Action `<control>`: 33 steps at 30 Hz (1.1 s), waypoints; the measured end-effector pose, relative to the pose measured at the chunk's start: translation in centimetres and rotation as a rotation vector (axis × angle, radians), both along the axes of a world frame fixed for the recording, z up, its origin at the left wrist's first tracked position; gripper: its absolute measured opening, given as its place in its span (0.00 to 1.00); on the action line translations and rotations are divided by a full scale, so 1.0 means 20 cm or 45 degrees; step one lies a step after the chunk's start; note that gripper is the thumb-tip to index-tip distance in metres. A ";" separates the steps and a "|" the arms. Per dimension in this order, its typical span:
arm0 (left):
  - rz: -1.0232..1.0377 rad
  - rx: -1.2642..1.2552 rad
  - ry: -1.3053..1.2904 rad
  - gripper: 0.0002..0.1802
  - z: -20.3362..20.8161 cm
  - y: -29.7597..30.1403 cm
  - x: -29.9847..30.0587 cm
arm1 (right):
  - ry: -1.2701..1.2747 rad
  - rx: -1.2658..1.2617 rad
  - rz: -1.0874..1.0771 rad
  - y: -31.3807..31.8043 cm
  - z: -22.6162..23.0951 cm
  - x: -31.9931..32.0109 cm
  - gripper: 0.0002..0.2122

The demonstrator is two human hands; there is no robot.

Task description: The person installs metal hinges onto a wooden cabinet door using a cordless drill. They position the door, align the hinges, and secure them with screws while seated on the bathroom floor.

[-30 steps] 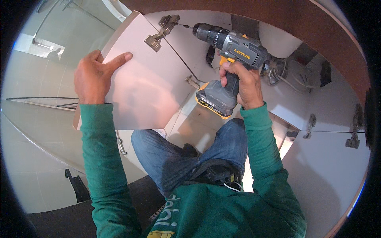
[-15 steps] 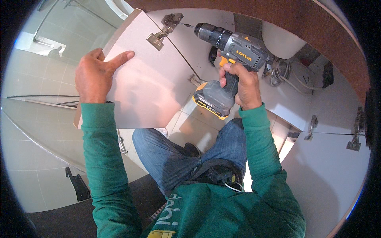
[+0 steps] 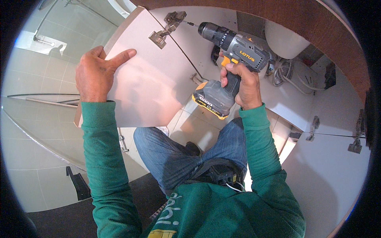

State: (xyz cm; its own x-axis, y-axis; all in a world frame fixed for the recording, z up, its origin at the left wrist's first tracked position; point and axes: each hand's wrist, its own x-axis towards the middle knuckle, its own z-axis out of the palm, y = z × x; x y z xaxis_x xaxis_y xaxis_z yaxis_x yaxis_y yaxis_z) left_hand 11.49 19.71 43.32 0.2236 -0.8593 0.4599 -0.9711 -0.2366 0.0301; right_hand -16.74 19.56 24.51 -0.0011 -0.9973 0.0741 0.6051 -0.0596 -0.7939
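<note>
With my right hand [image 3: 247, 81] I grip the handle of a grey and yellow cordless drill [image 3: 248, 51], fingers at its trigger. Its thin bit points left, and the tip reaches the upper metal hinge [image 3: 174, 20] on the cabinet's inner side wall. My left hand [image 3: 97, 75] holds the outer edge of the open white cabinet door [image 3: 147, 91], thumb flat on its inner face and the fingers hidden behind the edge. The hinge's cup plate [image 3: 158, 39] sits on that door. A lower hinge [image 3: 195, 78] shows partly at the door's far edge, below the drill.
A brown countertop edge [image 3: 293, 16] curves overhead. Inside the cabinet are a white basin [image 3: 283, 39] and coiled grey hoses [image 3: 283, 73]. At right stands another white door [image 3: 321, 170] with hinges [image 3: 355, 146]. A glass panel [image 3: 39, 139] is on the left.
The whole view has shifted slightly, moving the cabinet, hinge and drill a little to the right. Both hands keep their holds, and the bit stays at the upper hinge.
</note>
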 end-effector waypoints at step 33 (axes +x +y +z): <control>-0.003 0.038 -0.032 0.34 0.00 -0.01 0.00 | -0.123 0.012 0.011 -0.02 -0.06 0.04 0.20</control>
State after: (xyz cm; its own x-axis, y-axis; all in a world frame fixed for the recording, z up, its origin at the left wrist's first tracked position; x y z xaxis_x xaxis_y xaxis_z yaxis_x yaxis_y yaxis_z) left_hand 11.54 19.49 43.32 0.2100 -0.8734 0.4394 -0.9721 -0.2344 -0.0013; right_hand -15.85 19.25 23.25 0.0005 -0.9979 0.0649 0.6793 -0.0473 -0.7323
